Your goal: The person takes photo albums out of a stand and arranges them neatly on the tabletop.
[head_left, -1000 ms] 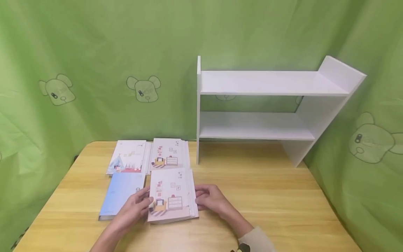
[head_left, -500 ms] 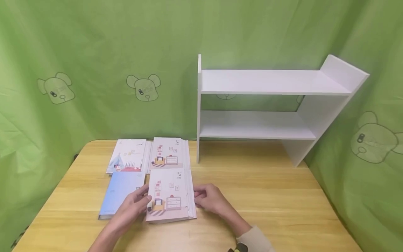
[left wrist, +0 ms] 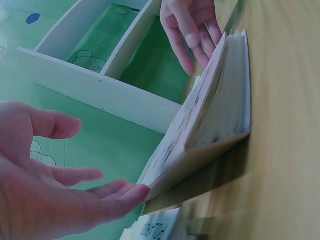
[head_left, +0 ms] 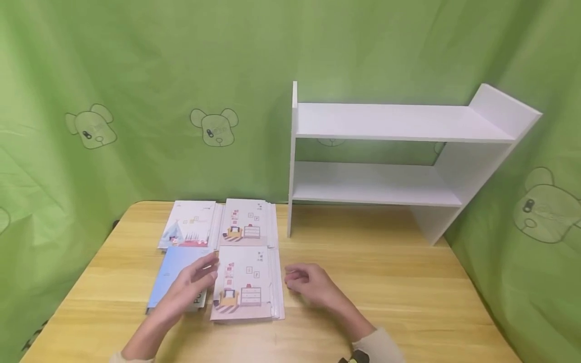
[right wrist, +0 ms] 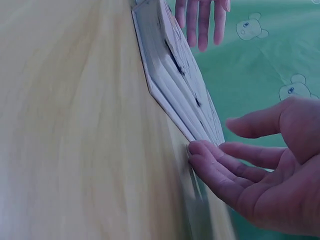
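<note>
Pale pink book [head_left: 245, 285] lies flat between both hands, long axis pointing away; left hand [head_left: 192, 285] and right hand [head_left: 310, 285] flank it, fingers relaxed, holding nothing.

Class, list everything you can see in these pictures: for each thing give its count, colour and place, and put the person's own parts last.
Front book: one, pale pink cover with furniture drawing, flat on the table between the hands.
Blue book: one, light blue, left of the front book, partly under the left hand.
Back books: two, one white, one pale pink, side by side behind them.
Shelf unit: one, white, two tiers, back right of the table.
Table: one, light wood.
Curtain: green, bear prints, behind.
Left hand: open, above the blue book.
Right hand: open, right of the front book.
</note>
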`<control>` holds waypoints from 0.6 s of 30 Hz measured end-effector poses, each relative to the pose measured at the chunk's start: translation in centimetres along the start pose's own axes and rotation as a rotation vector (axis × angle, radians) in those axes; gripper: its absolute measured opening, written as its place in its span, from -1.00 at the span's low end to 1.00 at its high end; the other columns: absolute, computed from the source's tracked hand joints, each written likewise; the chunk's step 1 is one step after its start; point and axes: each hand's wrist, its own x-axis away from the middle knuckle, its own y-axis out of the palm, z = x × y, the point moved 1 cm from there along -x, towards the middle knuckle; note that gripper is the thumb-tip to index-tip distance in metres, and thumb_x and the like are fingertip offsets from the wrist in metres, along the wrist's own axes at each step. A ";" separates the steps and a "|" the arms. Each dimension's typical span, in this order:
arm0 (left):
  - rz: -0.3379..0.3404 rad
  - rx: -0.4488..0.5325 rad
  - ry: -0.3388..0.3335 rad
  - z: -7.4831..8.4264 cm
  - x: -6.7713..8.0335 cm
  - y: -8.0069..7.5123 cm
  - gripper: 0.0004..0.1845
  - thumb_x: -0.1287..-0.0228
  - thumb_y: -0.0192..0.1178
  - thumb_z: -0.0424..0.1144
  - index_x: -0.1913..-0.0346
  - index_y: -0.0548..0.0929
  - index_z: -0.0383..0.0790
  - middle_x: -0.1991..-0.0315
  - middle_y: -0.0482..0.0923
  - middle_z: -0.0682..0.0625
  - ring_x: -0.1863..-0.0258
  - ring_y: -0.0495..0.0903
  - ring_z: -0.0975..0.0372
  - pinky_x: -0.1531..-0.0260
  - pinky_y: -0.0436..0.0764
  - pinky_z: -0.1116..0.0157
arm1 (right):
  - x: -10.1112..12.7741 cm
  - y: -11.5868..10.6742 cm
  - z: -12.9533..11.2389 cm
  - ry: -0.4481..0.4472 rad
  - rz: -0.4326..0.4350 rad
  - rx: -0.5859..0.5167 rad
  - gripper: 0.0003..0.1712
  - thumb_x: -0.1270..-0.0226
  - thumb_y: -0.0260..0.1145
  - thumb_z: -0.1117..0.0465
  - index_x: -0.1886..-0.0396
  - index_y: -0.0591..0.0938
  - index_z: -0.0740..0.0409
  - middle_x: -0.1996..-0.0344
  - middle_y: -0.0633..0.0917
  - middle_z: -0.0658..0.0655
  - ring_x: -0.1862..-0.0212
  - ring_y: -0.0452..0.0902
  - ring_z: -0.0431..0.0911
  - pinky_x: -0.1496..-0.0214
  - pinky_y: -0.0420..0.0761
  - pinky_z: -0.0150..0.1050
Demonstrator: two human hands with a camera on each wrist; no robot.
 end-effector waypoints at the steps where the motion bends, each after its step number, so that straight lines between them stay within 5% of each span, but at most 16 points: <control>1: -0.001 -0.017 0.017 0.1 -0.2 -0.1 -0.36 -0.54 0.09 -0.28 -0.54 0.19 -0.44 -0.51 0.22 -0.38 -0.49 0.23 -0.21 -0.47 0.25 -0.08 | 0.1 -0.4 0.1 -0.010 0.011 -0.007 -0.52 -0.37 0.36 0.35 -0.24 0.57 0.43 0.07 0.75 0.28 0.02 0.69 0.08 -0.08 0.74 -0.16; 8: 0.075 -0.176 0.177 1.4 -2.3 -1.4 -0.46 -0.57 0.08 -0.27 -0.48 0.31 -0.42 -0.44 0.35 -0.35 -0.41 0.36 -0.19 -0.42 0.34 -0.13 | 0.8 -4.7 0.5 -0.136 0.148 0.006 -0.52 -0.43 0.32 0.38 -0.31 0.53 0.38 -0.05 0.71 0.31 -0.08 0.67 0.13 -0.21 0.67 -0.16; 13: 0.166 -0.309 0.293 2.0 -3.9 -2.8 -0.48 -0.61 0.03 -0.24 -0.48 0.32 -0.43 -0.44 0.33 -0.38 -0.38 0.38 -0.23 -0.36 0.40 -0.19 | 1.5 -8.6 0.0 -0.260 0.234 0.101 -0.49 -0.46 0.31 0.34 -0.36 0.50 0.33 -0.20 0.64 0.32 -0.23 0.57 0.21 -0.36 0.51 0.17; 18: 0.204 -0.442 0.363 2.5 -5.1 -3.9 -0.46 -0.63 -0.01 -0.16 -0.51 0.30 -0.36 -0.48 0.27 -0.37 -0.35 0.40 -0.25 -0.35 0.39 -0.25 | 2.5 -11.9 -0.6 -0.318 0.295 0.244 -0.42 -0.49 0.30 0.28 -0.44 0.44 0.24 -0.36 0.53 0.26 -0.37 0.43 0.20 -0.44 0.39 0.19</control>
